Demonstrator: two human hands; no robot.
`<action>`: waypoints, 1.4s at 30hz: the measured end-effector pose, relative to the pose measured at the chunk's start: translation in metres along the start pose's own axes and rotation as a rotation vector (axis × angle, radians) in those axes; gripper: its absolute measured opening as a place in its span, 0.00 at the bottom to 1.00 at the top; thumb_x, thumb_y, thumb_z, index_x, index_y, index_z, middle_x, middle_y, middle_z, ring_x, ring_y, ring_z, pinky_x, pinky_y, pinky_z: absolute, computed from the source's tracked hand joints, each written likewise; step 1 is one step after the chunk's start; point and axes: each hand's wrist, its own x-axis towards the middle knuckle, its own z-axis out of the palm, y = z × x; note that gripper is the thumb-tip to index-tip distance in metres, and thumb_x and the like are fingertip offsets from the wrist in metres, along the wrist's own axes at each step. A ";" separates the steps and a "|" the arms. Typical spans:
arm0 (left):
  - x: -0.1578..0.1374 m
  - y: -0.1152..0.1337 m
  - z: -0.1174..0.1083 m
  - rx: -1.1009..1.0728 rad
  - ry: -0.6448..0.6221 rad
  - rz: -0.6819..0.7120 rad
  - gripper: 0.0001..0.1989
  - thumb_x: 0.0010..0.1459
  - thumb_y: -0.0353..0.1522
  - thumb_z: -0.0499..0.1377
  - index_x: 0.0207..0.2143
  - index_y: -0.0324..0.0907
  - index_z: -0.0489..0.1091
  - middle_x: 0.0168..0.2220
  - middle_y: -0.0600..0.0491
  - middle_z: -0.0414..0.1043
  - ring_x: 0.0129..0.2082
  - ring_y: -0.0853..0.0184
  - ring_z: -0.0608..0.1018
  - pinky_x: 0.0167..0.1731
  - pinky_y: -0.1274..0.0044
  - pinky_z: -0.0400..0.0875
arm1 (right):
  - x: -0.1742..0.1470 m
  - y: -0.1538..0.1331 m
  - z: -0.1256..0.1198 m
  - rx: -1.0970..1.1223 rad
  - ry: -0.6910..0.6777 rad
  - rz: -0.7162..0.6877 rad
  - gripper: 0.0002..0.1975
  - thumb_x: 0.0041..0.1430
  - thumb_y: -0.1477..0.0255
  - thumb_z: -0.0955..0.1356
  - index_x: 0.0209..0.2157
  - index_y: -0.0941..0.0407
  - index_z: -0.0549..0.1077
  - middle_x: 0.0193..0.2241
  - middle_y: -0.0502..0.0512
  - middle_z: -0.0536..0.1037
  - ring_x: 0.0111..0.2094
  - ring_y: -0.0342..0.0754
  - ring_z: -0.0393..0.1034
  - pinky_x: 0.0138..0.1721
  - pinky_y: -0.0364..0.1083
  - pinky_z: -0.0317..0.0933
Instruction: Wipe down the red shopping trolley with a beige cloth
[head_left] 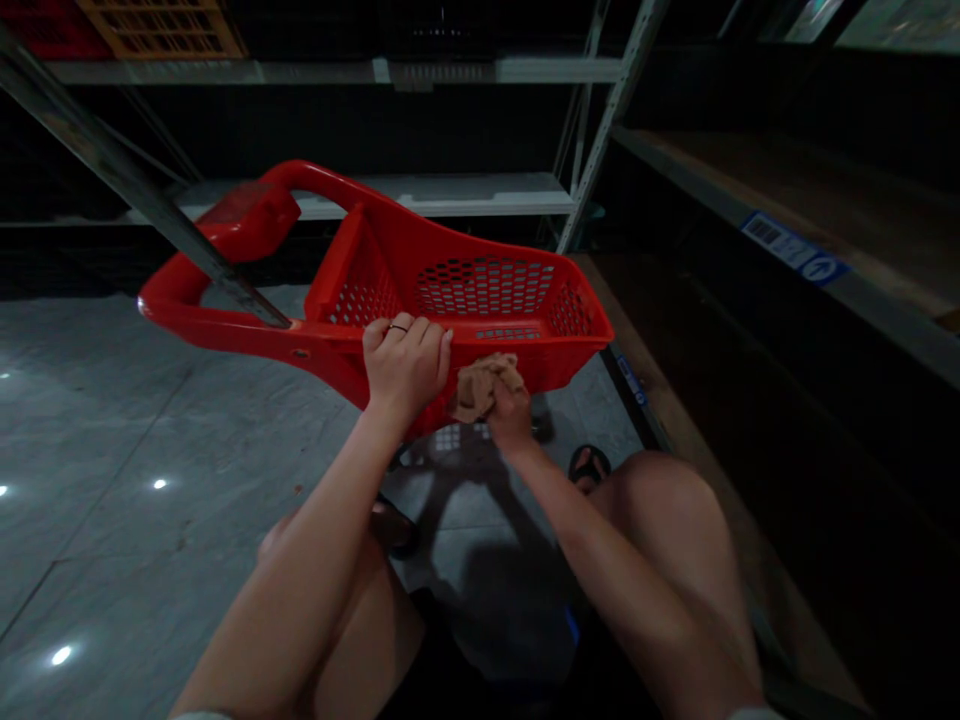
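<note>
A red plastic shopping cart (480, 248) stands sideways before me, its perforated basket to the right and its looped handle to the left. My left hand (405, 365), with a ring on one finger, is closed over the near rim of the basket. Lower down, my right hand (511, 412) grips a crumpled brown cloth (484, 388) against the outer side of the near basket wall. Part of that wall is hidden behind the cloth and both hands. Nothing shows inside the basket.
Behind the cart runs a metal rack (450, 192) with an orange crate (169, 28) on its upper shelf. Dark shelving (750, 200) with blue labels borders the right side. A slanted metal pole (150, 190) crosses the cart's handle. The grey floor (135, 430) extends left.
</note>
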 end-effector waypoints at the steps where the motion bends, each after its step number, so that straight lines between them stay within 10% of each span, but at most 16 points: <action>1: -0.001 0.000 0.000 0.012 0.015 0.010 0.19 0.72 0.37 0.48 0.32 0.44 0.74 0.33 0.47 0.78 0.40 0.56 0.75 0.50 0.60 0.57 | -0.015 0.009 0.008 -0.007 -0.046 0.028 0.14 0.52 0.78 0.67 0.39 0.53 0.80 0.42 0.58 0.83 0.47 0.54 0.77 0.51 0.50 0.71; 7: -0.004 0.001 0.003 0.037 0.066 0.035 0.17 0.72 0.37 0.50 0.32 0.44 0.72 0.31 0.48 0.77 0.39 0.57 0.74 0.49 0.61 0.57 | -0.062 0.025 0.018 -0.024 -0.010 0.170 0.13 0.50 0.81 0.63 0.30 0.55 0.77 0.28 0.53 0.80 0.32 0.48 0.75 0.35 0.45 0.69; 16: -0.002 0.009 0.009 -0.079 -0.007 -0.060 0.16 0.72 0.33 0.49 0.30 0.47 0.69 0.30 0.51 0.71 0.39 0.59 0.74 0.47 0.63 0.59 | 0.019 -0.046 -0.003 0.104 0.314 -0.020 0.13 0.60 0.70 0.68 0.46 0.51 0.78 0.39 0.54 0.82 0.43 0.51 0.77 0.49 0.49 0.71; 23: -0.005 0.026 0.004 0.044 0.109 0.074 0.16 0.73 0.37 0.50 0.32 0.45 0.71 0.31 0.50 0.76 0.37 0.59 0.74 0.46 0.64 0.58 | -0.047 0.002 0.036 0.117 0.039 0.171 0.13 0.56 0.73 0.65 0.40 0.50 0.79 0.40 0.54 0.83 0.48 0.54 0.78 0.51 0.52 0.73; 30: -0.010 0.055 -0.002 0.004 -0.031 0.066 0.17 0.74 0.35 0.49 0.38 0.42 0.76 0.36 0.46 0.80 0.42 0.57 0.77 0.45 0.63 0.62 | -0.064 -0.016 0.003 0.083 0.088 0.276 0.13 0.53 0.77 0.62 0.34 0.53 0.77 0.30 0.54 0.81 0.33 0.50 0.76 0.36 0.46 0.69; 36: -0.012 0.062 -0.054 -0.080 -0.053 0.326 0.17 0.71 0.28 0.51 0.57 0.39 0.73 0.54 0.46 0.79 0.55 0.58 0.77 0.53 0.67 0.68 | -0.002 -0.077 -0.052 0.100 0.411 0.059 0.08 0.56 0.73 0.67 0.37 0.53 0.77 0.32 0.51 0.81 0.34 0.48 0.75 0.40 0.46 0.70; 42: -0.007 0.041 -0.123 0.100 -0.027 0.312 0.17 0.70 0.28 0.52 0.55 0.41 0.75 0.47 0.45 0.81 0.49 0.56 0.79 0.53 0.65 0.71 | -0.032 -0.054 -0.032 0.122 0.237 0.107 0.08 0.56 0.73 0.65 0.35 0.53 0.77 0.35 0.56 0.83 0.39 0.52 0.76 0.40 0.48 0.70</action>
